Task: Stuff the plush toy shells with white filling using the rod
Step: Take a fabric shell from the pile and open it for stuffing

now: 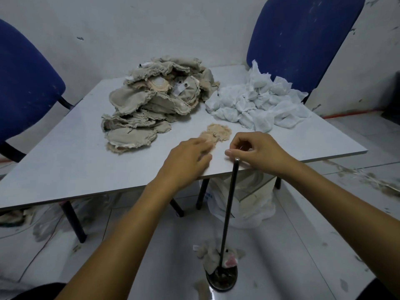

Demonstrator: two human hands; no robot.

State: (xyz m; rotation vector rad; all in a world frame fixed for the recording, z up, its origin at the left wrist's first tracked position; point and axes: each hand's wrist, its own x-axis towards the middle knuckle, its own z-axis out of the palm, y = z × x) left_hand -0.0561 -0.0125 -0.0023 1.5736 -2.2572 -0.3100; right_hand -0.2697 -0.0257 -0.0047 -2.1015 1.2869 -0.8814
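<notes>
A thin black rod (229, 208) stands upright from a round dark base (221, 278) on the floor, its top reaching the table's front edge. My right hand (257, 151) holds the rod's top end, fingers curled and thumb over the tip. My left hand (189, 158) lies on the table with straight fingers touching a small flat beige shell (218, 133). A heap of grey plush shells (155, 100) sits further back. White filling wads (259, 102) are piled at the back right. A stuffed grey plush toy (218, 255) lies on the floor against the rod's base.
The grey table (65, 161) has black legs. Two blue chairs stand beside it, one at the left (23, 83) and one at the back right (303, 40). A white plastic bag (249, 204) sits under the table near the rod. The floor is tiled and dusty.
</notes>
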